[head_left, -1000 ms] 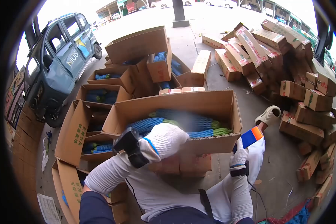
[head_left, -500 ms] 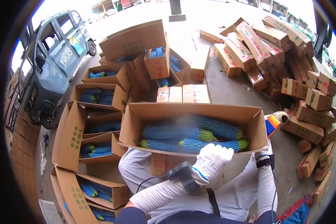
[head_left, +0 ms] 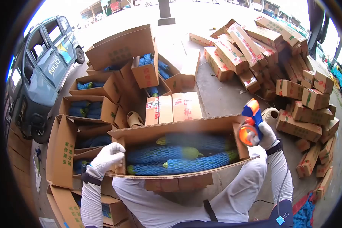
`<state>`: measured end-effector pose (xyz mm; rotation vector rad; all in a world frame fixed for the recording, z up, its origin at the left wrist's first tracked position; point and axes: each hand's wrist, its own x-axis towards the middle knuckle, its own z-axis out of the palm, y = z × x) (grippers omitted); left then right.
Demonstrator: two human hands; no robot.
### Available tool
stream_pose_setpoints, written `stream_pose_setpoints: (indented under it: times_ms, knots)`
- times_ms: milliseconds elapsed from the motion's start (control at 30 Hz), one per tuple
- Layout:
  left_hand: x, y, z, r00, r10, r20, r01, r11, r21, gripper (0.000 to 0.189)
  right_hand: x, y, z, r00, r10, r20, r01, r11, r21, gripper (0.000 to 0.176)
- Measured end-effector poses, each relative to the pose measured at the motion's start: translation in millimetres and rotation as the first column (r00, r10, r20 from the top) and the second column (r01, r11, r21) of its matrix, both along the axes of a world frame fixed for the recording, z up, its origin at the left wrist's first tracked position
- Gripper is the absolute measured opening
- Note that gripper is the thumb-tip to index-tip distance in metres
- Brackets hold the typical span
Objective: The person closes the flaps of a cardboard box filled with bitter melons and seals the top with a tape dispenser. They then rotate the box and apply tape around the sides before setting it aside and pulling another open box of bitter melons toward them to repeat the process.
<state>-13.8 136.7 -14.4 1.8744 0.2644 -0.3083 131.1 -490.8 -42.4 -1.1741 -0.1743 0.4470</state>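
Note:
An open cardboard box (head_left: 171, 126) lies across my lap, with several green vegetables in blue mesh sleeves (head_left: 201, 162) inside. At the box's left end is my left hand (head_left: 108, 157) in a white glove, its fingers curled near the rim; whether they grip the cardboard is hard to tell. My right hand (head_left: 268, 136), gloved too, is wrapped round a blue and orange tape dispenser (head_left: 252, 117), held upright by the box's right end.
Open boxes of blue-sleeved vegetables (head_left: 88, 107) stand at the left. Two taped boxes (head_left: 186, 106) are just beyond the lap box. Sealed boxes (head_left: 231, 57) are heaped at the right. A vehicle (head_left: 45, 76) is parked at the far left.
My left hand has moved from the box's front rim to its left end. My right hand has come up with the tape dispenser. The box sits lower and further left in view.

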Motion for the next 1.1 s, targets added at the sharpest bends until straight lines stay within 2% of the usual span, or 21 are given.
stream_pose_setpoints:
  times_ms: [33,100,167,200,233,300,367,467,500,533,567,600,667,733,800,833,900,967,1033,1067,1100]
  knots:
    - [8,-20,0,0.977,-0.143,-0.160,0.125,0.985,-0.115,0.035,-7,37,16,0.998,0.029,-0.047,-0.039,0.977,-0.211,0.042]
    - [15,-31,4,0.926,-0.279,-0.253,0.262,0.960,-0.099,0.042,-8,61,17,0.980,0.197,-0.027,-0.186,0.860,-0.475,0.038]
    - [12,-64,60,0.942,-0.214,-0.259,0.317,0.820,0.477,0.048,-9,54,-2,0.987,0.156,-0.050,-0.163,0.899,-0.406,0.045]
    - [-4,-70,73,0.945,-0.286,-0.162,0.318,0.670,0.671,0.069,-12,50,-8,0.991,0.127,-0.031,-0.130,0.922,-0.365,0.046]
    - [-19,-64,69,0.889,-0.446,-0.104,0.371,0.567,0.735,0.071,-15,46,-12,0.995,0.097,-0.015,-0.097,0.940,-0.326,0.048]
    - [-33,-79,60,0.812,-0.543,-0.216,0.413,0.272,0.869,0.078,-12,39,-25,0.997,0.062,-0.034,-0.068,0.980,-0.186,0.055]
    - [-14,-85,41,0.923,-0.382,-0.047,0.214,0.409,0.887,0.080,-5,40,-32,1.000,0.026,0.012,-0.026,1.000,0.005,0.060]
    - [9,-69,35,0.930,-0.367,0.016,0.163,0.451,0.878,0.074,19,20,-36,0.959,-0.252,0.131,0.238,0.965,0.114,0.053]
    - [14,-65,21,0.925,-0.380,0.013,0.176,0.458,0.871,0.073,24,8,-32,0.943,-0.328,0.058,0.305,0.919,0.251,0.059]
    - [16,-63,2,0.916,-0.400,0.039,0.147,0.425,0.893,0.072,24,-4,-19,0.954,-0.280,0.110,0.224,0.905,0.363,0.061]
    - [21,-65,-5,0.906,-0.416,0.072,0.118,0.414,0.903,0.067,30,-20,-11,0.951,0.025,0.308,-0.171,0.873,0.456,0.062]
    - [23,-65,-16,0.899,-0.416,0.135,0.052,0.409,0.911,0.064,-2,27,24,0.954,-0.279,0.106,0.212,0.883,0.420,0.062]
    - [22,-72,-25,0.867,-0.427,0.258,-0.074,0.400,0.914,0.058,-41,98,48,0.906,-0.423,0.033,0.414,0.898,0.150,0.064]
    - [22,-88,-28,0.807,-0.452,0.380,-0.201,0.395,0.896,0.053,-34,118,24,0.986,0.074,0.148,-0.043,0.978,-0.205,0.065]
    - [27,-114,-42,0.721,-0.563,0.404,-0.219,0.368,0.904,0.066,-16,135,-19,0.941,0.336,0.041,-0.326,0.932,-0.162,0.061]
    - [35,-131,-39,0.683,-0.617,0.390,-0.180,0.376,0.909,0.071,-7,140,-36,0.952,0.303,-0.050,-0.299,0.952,0.068,0.059]
    - [44,-155,-42,0.705,-0.533,0.468,-0.279,0.398,0.874,0.082,-6,140,-31,0.963,0.268,-0.016,-0.266,0.961,0.077,0.058]
    - [52,-161,-46,0.584,-0.583,0.565,-0.417,0.382,0.825,0.085,-14,139,-30,0.967,0.255,0.009,-0.255,0.965,0.065,0.059]
    - [78,-164,-45,0.616,-0.482,0.623,-0.426,0.461,0.778,0.085,-22,147,-24,0.963,0.264,0.051,-0.266,0.964,0.033,0.060]
    - [90,-167,-44,0.570,-0.482,0.665,-0.504,0.435,0.747,0.079,-30,155,-25,0.971,0.234,0.054,-0.233,0.972,-0.025,0.062]
    - [91,-174,-37,0.551,-0.479,0.683,-0.498,0.468,0.730,0.071,-38,160,-23,0.958,0.282,0.040,-0.284,0.958,0.039,0.060]
